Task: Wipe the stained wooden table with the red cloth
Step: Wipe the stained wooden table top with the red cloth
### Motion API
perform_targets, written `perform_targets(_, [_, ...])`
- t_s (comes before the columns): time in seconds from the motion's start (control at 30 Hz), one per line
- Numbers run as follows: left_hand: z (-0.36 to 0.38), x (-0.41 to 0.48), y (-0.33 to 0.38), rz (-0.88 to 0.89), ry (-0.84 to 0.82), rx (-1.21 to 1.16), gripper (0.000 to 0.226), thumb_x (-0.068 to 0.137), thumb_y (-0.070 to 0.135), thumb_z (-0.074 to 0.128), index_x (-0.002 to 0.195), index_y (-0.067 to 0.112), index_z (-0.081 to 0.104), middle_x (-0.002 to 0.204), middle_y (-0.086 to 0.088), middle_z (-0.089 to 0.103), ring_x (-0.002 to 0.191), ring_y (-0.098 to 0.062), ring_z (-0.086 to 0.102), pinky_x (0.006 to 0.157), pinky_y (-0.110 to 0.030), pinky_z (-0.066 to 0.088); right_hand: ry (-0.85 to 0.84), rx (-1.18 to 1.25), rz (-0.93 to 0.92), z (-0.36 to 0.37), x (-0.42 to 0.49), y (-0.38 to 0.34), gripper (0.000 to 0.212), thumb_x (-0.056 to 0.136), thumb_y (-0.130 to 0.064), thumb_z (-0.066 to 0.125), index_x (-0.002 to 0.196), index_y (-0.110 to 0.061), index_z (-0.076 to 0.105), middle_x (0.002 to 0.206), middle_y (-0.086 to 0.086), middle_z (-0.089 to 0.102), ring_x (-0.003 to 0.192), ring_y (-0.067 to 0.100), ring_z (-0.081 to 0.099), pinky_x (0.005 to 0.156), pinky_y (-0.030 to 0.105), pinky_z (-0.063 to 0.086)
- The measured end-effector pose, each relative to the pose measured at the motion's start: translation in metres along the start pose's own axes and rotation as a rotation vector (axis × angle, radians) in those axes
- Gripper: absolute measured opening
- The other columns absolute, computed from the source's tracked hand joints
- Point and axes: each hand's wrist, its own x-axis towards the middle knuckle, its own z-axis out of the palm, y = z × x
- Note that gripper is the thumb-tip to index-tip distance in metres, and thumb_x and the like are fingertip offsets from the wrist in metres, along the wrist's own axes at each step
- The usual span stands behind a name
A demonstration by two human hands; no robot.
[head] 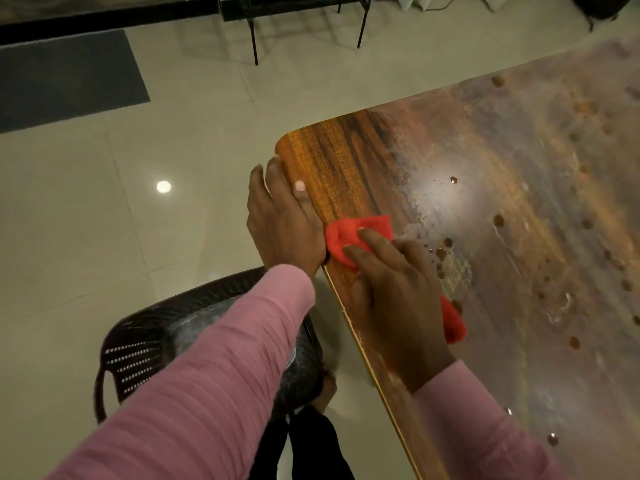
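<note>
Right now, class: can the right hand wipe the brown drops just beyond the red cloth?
Probably yes: the right hand presses the red cloth on the table; the brown drops lie beside it, nothing between.

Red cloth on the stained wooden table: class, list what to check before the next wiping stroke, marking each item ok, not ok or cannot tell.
1. Red cloth pressed under the right hand: ok.
2. Left hand rests at the edge of the stained wooden table, thumb on top: ok.
3. Table's corner beside the left hand free of spots: ok.
4. Brown spots beyond the cloth removed: not ok.
5. Cloth's underside clean enough: cannot tell.
</note>
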Motion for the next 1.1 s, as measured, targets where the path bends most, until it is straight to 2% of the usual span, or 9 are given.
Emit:
perform_targets(0.17, [0.002,0.003,-0.003,0.036,-0.013,0.004,0.047,0.101,0.032,0.031,0.146,0.017,0.028,0.151,-0.008,0.030,0.133,-0.026,0.036,0.107,-0.048,0.033,0.073,0.009,-0.142,0.002,-0.027,0.010,0.020,0.084,-0.017,0.064,0.101,-0.018,0.073,0.118,0.004,0.067,0.100,0.024,0.050,0.085,0.034,0.040])
perform_targets(0.37, [0.004,0.001,-0.004,0.025,0.017,0.000,0.045,0.101,0.032,0.029,0.144,0.019,0.030,0.149,-0.008,0.031,0.131,-0.028,0.040,0.104,-0.051,0.035,0.000,-0.005,0.139,-0.009,-0.015,0.035,0.031,0.084,-0.013,0.061,0.113,-0.018,0.070,0.129,0.009,0.059,0.107,0.035,0.049,0.089,0.041,0.040])
perform_targets(0.43, [0.003,0.001,-0.003,0.021,0.018,0.006,0.045,0.101,0.032,0.029,0.144,0.019,0.030,0.150,-0.008,0.031,0.131,-0.028,0.040,0.104,-0.051,0.036,0.010,-0.015,0.039,-0.006,-0.023,0.017,0.028,0.084,-0.014,0.057,0.106,-0.018,0.072,0.123,0.007,0.063,0.104,0.030,0.050,0.087,0.038,0.038])
perform_targets(0.57, [0.001,0.001,-0.002,0.034,0.017,0.021,0.045,0.101,0.030,0.030,0.144,0.018,0.031,0.150,-0.009,0.031,0.131,-0.027,0.039,0.103,-0.050,0.036,-0.039,0.100,-0.176,0.001,-0.051,-0.009,0.031,0.085,-0.022,0.045,0.097,-0.021,0.074,0.118,-0.001,0.065,0.090,0.027,0.057,0.081,0.036,0.047])
perform_targets(0.63, [0.000,0.000,-0.002,0.036,0.006,0.022,0.045,0.101,0.031,0.030,0.144,0.018,0.031,0.149,-0.009,0.031,0.131,-0.028,0.039,0.104,-0.050,0.036,-0.022,0.087,-0.206,-0.001,-0.052,0.003,0.024,0.085,-0.018,0.054,0.098,-0.019,0.074,0.117,0.002,0.066,0.091,0.028,0.059,0.080,0.037,0.051])
perform_targets(0.7, [0.001,0.000,-0.002,0.032,0.003,0.029,0.045,0.101,0.032,0.029,0.144,0.018,0.030,0.150,-0.009,0.031,0.131,-0.028,0.039,0.105,-0.050,0.035,0.001,0.046,-0.120,-0.004,-0.046,0.021,0.022,0.082,-0.015,0.067,0.103,-0.017,0.074,0.119,0.006,0.066,0.100,0.030,0.055,0.083,0.041,0.050])
perform_targets(0.83, [0.002,-0.002,-0.001,0.025,0.012,0.026,0.044,0.101,0.032,0.029,0.144,0.019,0.031,0.150,-0.009,0.031,0.132,-0.028,0.038,0.106,-0.050,0.035,0.023,0.045,0.163,-0.005,-0.036,0.022,0.029,0.083,-0.013,0.065,0.111,-0.019,0.071,0.127,0.007,0.060,0.107,0.035,0.050,0.087,0.040,0.042])
perform_targets(0.97, [0.002,-0.002,-0.002,0.033,0.021,0.035,0.045,0.101,0.032,0.029,0.144,0.018,0.031,0.150,-0.009,0.031,0.133,-0.028,0.038,0.106,-0.049,0.035,0.059,0.060,-0.113,0.001,-0.052,-0.005,0.024,0.081,-0.011,0.055,0.092,-0.017,0.075,0.110,0.000,0.069,0.097,0.020,0.051,0.082,0.033,0.043])
perform_targets(1.1, [0.002,-0.003,-0.001,0.045,0.013,0.058,0.045,0.101,0.034,0.029,0.144,0.019,0.031,0.151,-0.009,0.030,0.133,-0.028,0.037,0.105,-0.050,0.036,-0.018,0.097,-0.186,-0.005,-0.058,0.017,0.030,0.087,-0.021,0.047,0.101,-0.022,0.074,0.120,-0.001,0.066,0.097,0.023,0.058,0.084,0.035,0.046])
